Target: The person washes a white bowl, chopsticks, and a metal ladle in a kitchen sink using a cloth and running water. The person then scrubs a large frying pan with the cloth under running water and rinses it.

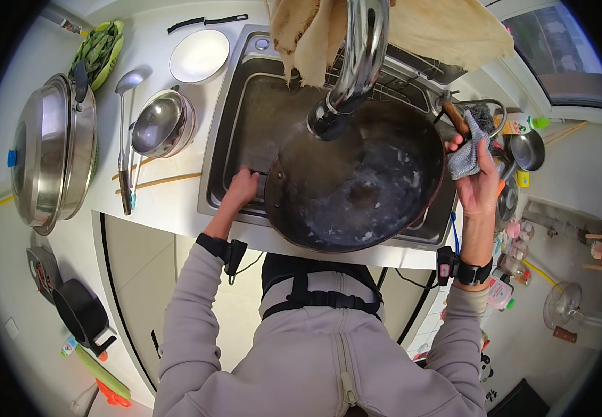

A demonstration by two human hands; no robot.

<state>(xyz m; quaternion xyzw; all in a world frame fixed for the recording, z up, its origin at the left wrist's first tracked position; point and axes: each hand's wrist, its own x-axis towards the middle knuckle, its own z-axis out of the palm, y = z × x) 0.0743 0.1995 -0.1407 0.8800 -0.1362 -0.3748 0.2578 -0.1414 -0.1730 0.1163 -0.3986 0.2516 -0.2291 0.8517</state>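
Note:
A large dark wok is tilted over the sink, with cloudy water and pale bits inside. My left hand grips the small handle on the wok's left side. Within my right hand is a folded grey cloth, held beside the wok's right rim. A wooden handle runs up past the cloth; what it belongs to is hidden. Directly above the wok hangs the chrome faucet, its spout over the water.
Left of the sink are stacked metal bowls, a ladle, a white bowl and a lidded steamer pot. Chopsticks reach the sink's edge. A beige cloth hangs behind the faucet. A small metal pan lies right.

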